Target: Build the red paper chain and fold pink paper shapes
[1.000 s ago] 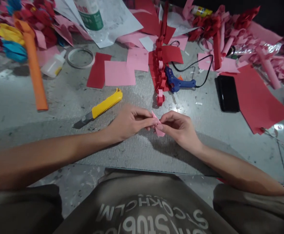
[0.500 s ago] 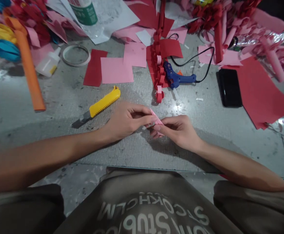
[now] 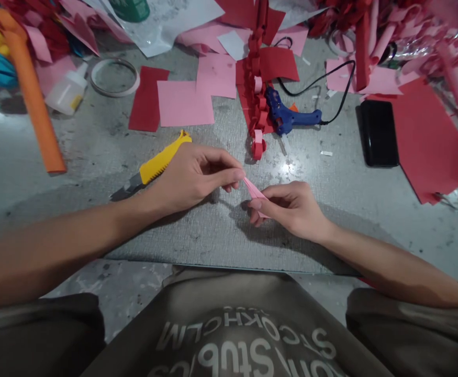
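Left forearm [image 3: 83,241]: bare, enters at the left edge, slopes up toward the middle of the view. Left hand [image 3: 193,175]: thumb and index finger pinched at the tips, other fingers curled beneath. Right forearm [image 3: 393,262]: bare, slopes up and inward from lower right. Right hand [image 3: 297,209]: thumb pressed toward bent fingers. Hands near each other, apart; left fingertips higher in view.

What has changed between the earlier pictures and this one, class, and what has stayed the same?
The left hand has slid away from the right hand, out to the far tip of the folded pink paper, and now partly hides the yellow cutter. The right hand keeps its grip near the other end. The cutter, blue glue gun and paper chain lie as before.
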Available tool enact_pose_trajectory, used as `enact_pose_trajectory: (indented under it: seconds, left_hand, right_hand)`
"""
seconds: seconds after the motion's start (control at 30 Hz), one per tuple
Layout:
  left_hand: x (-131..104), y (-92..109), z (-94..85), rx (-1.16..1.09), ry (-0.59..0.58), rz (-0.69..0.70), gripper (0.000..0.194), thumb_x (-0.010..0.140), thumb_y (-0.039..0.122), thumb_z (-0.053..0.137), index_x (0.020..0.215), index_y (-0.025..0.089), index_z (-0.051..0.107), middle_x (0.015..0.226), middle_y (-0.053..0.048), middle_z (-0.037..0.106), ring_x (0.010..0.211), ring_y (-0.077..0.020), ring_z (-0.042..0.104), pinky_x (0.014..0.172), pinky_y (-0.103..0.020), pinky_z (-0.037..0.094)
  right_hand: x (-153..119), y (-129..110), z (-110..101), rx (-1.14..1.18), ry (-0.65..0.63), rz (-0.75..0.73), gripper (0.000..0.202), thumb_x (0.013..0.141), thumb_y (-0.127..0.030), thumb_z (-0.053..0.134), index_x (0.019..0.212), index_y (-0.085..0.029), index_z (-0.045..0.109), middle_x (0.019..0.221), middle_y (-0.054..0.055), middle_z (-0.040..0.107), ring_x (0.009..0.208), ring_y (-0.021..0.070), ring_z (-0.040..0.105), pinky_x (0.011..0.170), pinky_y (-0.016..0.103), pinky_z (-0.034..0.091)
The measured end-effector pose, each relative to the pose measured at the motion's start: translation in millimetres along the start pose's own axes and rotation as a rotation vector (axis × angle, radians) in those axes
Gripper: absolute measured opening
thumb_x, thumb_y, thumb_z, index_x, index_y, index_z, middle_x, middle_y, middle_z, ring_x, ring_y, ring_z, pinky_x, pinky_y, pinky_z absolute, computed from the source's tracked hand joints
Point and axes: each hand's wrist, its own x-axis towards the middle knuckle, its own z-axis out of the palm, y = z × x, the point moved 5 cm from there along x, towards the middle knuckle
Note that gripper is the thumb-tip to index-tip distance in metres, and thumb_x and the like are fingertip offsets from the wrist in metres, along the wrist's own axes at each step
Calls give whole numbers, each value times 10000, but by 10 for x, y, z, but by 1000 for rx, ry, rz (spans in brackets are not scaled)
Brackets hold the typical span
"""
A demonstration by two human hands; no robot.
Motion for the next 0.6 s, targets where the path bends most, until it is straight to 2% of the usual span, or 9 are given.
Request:
enact_pose_trajectory:
  seconds: [0.3, 0.47, 0.6]
  left_hand:
    - [-27, 0, 0, 66, 33, -10, 193, 969, 354, 775, 852, 203, 798, 687, 9, 696, 612, -110, 608, 574, -233, 462]
    - [-17, -39, 35, -56, -51, -24, 165, 983, 336, 755, 916, 204, 828, 776, -11, 758, 669, -114, 658, 630, -220, 520]
    - [-7, -70, 51, -66, -68, -38, 114, 928, 315, 817, 901, 208, 847, 732, -5, 746, 638, -101, 628, 584, -207, 481]
  right_hand:
    - [-8, 5, 10, 27, -21, 18, 323, 986, -454, 818, 832, -170, 833, 762, 49, 811, 639, 170, 772, 615, 268, 642]
    - [-7, -12, 2, -3, -10, 3, 338, 996, -444, 807, 822, -155, 829, 759, 55, 810, 645, 167, 782, 623, 243, 638]
    - [-16, -4, 1, -42, -12, -10, 348, 1003, -447, 797, 818, -155, 828, 762, 58, 811, 646, 161, 776, 618, 234, 623]
